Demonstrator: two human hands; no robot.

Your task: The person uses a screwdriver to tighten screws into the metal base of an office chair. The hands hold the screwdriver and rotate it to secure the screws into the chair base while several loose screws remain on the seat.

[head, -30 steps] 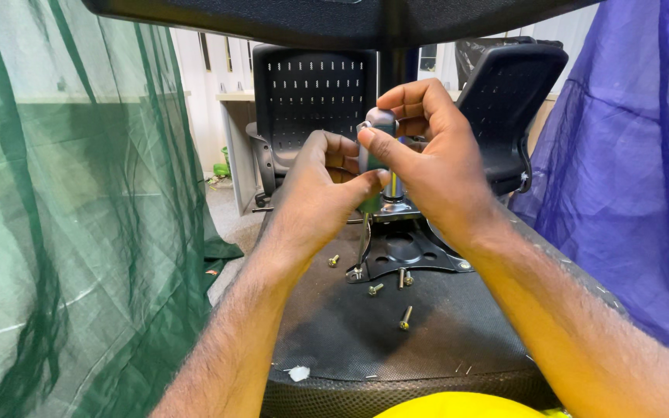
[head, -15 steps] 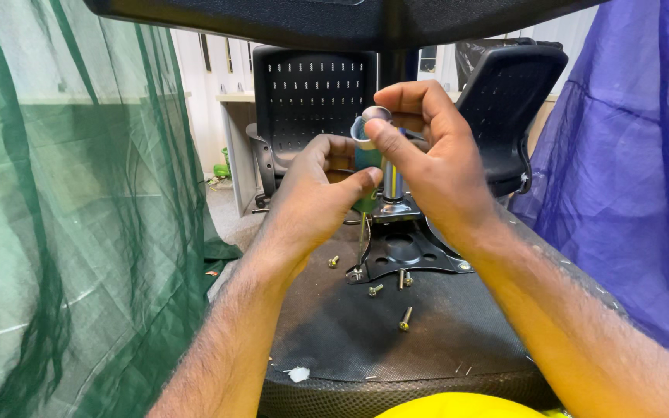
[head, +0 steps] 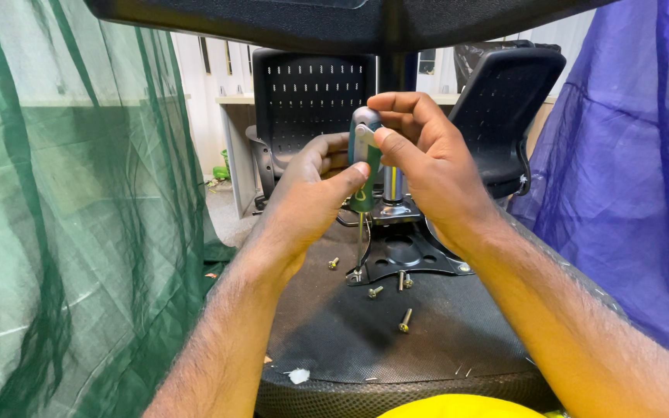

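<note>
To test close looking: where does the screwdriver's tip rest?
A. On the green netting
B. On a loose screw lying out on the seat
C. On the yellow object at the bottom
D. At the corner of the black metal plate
D: the screwdriver, held upright by the left hand and right hand, has its shaft running down to the corner of the plate.

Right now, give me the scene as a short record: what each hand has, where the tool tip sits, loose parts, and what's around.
left hand: gripping the green handle of the screwdriver
right hand: fingers on the handle's top end
tool tip: down at the front corner of the metal plate, shaft upright
plate: lies on the black mesh seat
loose screws: several on the seat beside the plate
surroundings: green netting left, purple netting right, black chairs behind
</note>
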